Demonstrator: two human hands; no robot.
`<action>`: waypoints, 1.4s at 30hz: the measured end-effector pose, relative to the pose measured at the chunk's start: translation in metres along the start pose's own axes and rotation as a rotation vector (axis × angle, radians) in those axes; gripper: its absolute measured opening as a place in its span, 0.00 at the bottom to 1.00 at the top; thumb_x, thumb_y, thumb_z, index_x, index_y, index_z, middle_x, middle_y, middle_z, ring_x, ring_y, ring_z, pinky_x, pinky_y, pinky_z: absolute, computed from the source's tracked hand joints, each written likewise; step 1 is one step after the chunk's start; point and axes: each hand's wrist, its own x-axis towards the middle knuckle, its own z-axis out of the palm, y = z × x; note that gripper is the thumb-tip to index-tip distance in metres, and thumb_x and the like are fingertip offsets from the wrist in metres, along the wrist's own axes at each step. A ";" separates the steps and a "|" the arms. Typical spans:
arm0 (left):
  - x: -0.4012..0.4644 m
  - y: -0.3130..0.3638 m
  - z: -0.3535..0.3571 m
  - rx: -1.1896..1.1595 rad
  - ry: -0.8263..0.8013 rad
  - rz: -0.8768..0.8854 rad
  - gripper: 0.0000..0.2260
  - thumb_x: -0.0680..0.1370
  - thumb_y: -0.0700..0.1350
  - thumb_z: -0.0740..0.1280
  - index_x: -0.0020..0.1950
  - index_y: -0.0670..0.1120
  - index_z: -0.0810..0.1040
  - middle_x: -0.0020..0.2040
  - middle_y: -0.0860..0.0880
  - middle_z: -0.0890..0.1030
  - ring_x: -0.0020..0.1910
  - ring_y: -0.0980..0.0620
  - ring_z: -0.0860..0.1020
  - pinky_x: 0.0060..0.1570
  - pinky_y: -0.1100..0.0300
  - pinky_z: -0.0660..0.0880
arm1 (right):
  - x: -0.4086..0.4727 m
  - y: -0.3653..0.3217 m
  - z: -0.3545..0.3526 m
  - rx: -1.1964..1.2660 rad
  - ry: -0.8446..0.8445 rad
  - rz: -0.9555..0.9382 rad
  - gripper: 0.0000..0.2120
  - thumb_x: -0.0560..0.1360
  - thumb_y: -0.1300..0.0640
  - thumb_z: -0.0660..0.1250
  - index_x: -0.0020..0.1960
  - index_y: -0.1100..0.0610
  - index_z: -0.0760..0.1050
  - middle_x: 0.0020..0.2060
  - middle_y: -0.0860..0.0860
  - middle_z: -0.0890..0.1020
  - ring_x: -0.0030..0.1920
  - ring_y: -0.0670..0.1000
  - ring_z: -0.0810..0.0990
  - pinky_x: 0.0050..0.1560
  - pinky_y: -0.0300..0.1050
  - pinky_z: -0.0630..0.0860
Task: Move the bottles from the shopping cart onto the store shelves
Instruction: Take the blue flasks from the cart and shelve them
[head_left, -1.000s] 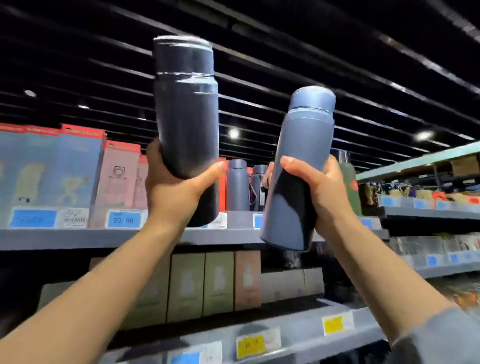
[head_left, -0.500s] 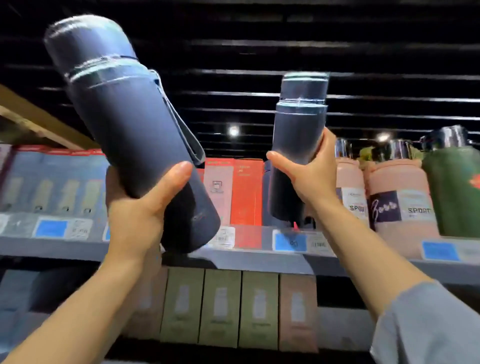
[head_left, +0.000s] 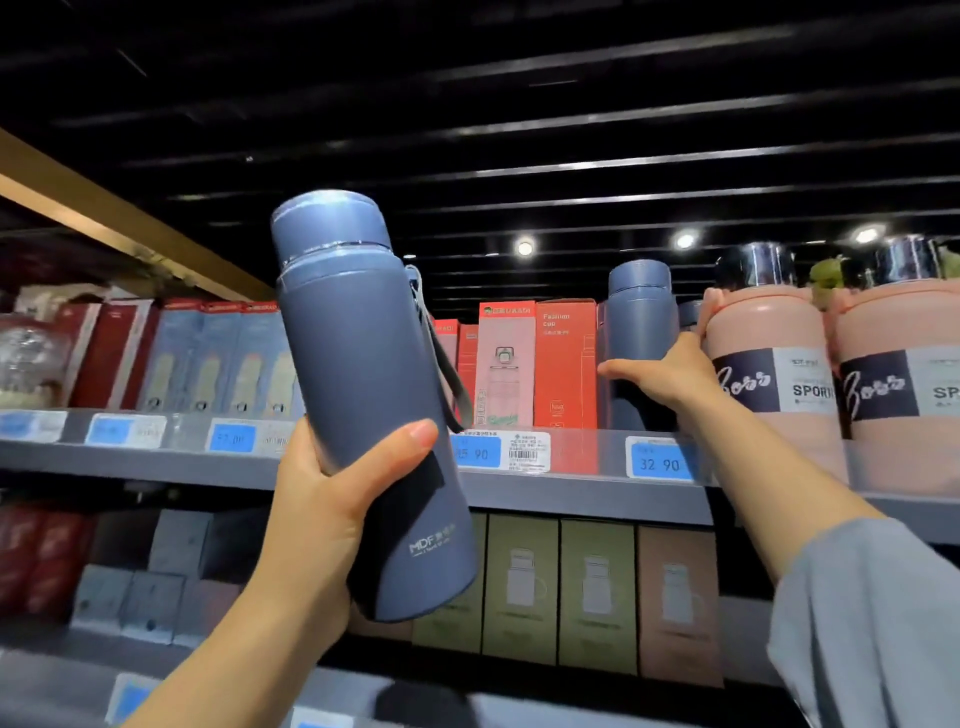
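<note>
Now my right hand (head_left: 667, 376) fingers wrap the shelved bottle (head_left: 636, 343), standing upright. My left hand (head_left: 332, 499) grips the tilted second bottle (head_left: 363, 395), with the shelf (head_left: 587, 493) beyond its fingers.

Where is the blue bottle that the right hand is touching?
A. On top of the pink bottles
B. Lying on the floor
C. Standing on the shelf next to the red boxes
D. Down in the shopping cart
C: the right hand is round the blue bottle, which stands upright on the shelf between the red boxes and the pink bottles.
</note>
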 end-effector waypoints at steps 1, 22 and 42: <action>-0.001 -0.002 -0.002 0.001 -0.007 -0.011 0.33 0.56 0.53 0.77 0.59 0.45 0.77 0.47 0.43 0.84 0.42 0.42 0.82 0.38 0.50 0.79 | 0.001 0.001 0.000 -0.020 -0.007 0.010 0.43 0.62 0.46 0.80 0.67 0.59 0.62 0.57 0.57 0.75 0.51 0.58 0.78 0.51 0.55 0.78; -0.030 -0.004 -0.025 0.214 -0.067 -0.120 0.32 0.50 0.56 0.77 0.53 0.55 0.77 0.46 0.53 0.85 0.43 0.53 0.84 0.38 0.59 0.78 | -0.016 -0.001 0.000 -0.737 0.214 -0.064 0.47 0.72 0.38 0.68 0.73 0.67 0.51 0.58 0.64 0.78 0.55 0.64 0.79 0.43 0.51 0.70; 0.041 -0.006 0.085 0.518 -0.362 0.500 0.45 0.64 0.57 0.72 0.76 0.63 0.50 0.70 0.68 0.58 0.70 0.71 0.58 0.65 0.76 0.60 | -0.123 -0.066 -0.022 0.727 0.039 -0.524 0.28 0.61 0.55 0.80 0.57 0.57 0.73 0.46 0.49 0.85 0.48 0.46 0.84 0.47 0.39 0.78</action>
